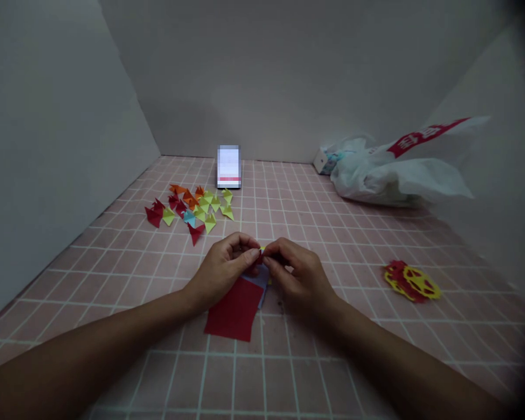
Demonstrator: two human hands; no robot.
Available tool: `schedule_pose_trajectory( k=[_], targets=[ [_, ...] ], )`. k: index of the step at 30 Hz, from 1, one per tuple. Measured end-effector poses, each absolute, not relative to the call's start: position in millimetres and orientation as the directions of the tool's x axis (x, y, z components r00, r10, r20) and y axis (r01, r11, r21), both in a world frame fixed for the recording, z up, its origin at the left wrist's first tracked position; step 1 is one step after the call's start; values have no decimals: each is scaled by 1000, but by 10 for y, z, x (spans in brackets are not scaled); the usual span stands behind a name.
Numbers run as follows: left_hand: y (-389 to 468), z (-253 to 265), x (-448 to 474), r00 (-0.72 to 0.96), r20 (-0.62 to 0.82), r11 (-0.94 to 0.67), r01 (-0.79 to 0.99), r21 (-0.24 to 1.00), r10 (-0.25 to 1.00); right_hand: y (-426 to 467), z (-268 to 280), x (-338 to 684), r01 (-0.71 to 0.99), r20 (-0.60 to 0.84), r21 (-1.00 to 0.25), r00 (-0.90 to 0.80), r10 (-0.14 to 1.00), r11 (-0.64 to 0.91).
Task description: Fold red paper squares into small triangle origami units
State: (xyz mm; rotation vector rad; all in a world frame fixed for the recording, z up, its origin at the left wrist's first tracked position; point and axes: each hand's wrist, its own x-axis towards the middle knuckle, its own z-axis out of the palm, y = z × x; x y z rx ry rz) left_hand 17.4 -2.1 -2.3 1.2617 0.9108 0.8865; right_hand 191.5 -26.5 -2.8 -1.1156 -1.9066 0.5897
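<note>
My left hand (231, 259) and my right hand (300, 274) meet at the middle of the table, fingertips pinched together. Between them is a small piece of red folded paper (260, 257), mostly hidden by the fingers. Below the hands lies a red square paper sheet (234, 309), partly over a pale purple sheet (261, 282). Bits of yellow paper show around the purple one. Beyond my left hand sits a cluster of small folded paper birds (210, 222) in red, orange, yellow-green and blue.
A phone with a lit screen (228, 166) stands upright at the back. To the back right rest a white plastic bag (398, 178) with red print and a tissue box (322, 161). Red and yellow paper cutouts (413, 282) lie at right. Pale walls (262, 76) enclose the table.
</note>
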Motion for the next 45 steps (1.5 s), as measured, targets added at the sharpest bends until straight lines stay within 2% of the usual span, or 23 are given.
schedule_pose_trajectory(
  k=[12,30,45],
  targets=[
    [-40,-23,182,412,-89,130,-72,989,907,-262,-10,1900,492,451,-690,-281,847,531],
    [-29,-28,179,425,-20,30,-17,999,905,-271,-37,1909,447,460,-728,-245,854,520],
    [-50,-26,172,455,-1,0,2,1000,890,-260,-25,1912,500,468,-678,-271,841,538]
  ],
)
